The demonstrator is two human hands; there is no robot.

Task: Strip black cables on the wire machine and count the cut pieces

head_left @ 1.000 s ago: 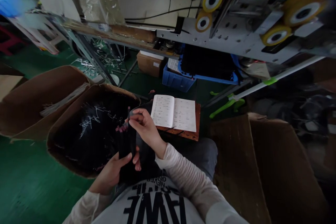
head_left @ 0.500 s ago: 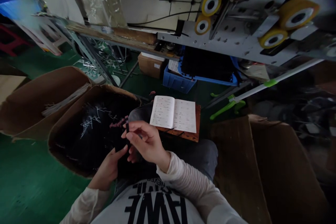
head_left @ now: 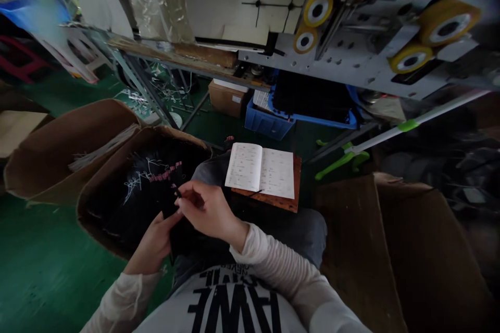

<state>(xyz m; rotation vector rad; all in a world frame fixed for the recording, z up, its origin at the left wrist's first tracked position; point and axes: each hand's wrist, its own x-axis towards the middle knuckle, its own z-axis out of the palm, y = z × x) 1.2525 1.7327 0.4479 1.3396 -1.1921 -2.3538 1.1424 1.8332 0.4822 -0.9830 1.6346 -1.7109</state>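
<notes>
My left hand [head_left: 153, 242] is closed around a bundle of thin black cables [head_left: 163, 176] whose pinkish-red ends fan out in a row. Most of the bundle is lost against the dark contents of the cardboard box [head_left: 81, 207] behind it. Close above the left thumb, my right hand [head_left: 208, 212] pinches a short dark piece [head_left: 178, 193], apparently the end of one cable. Both hands are over my lap, beside the box. White strands [head_left: 135, 187] lie on the black material inside that box.
An open notebook [head_left: 244, 166] rests on a brown wooden board [head_left: 296, 187] by my knee. Ahead stands a machine with yellow rollers [head_left: 318, 8]. Below are blue crates [head_left: 265, 122]. Further cardboard boxes stand left [head_left: 47, 151] and right [head_left: 347, 229].
My right hand has moved left and slightly down, nearer the left hand. The pinkish ends have shifted left and up and look more spread. The view has shifted slightly.
</notes>
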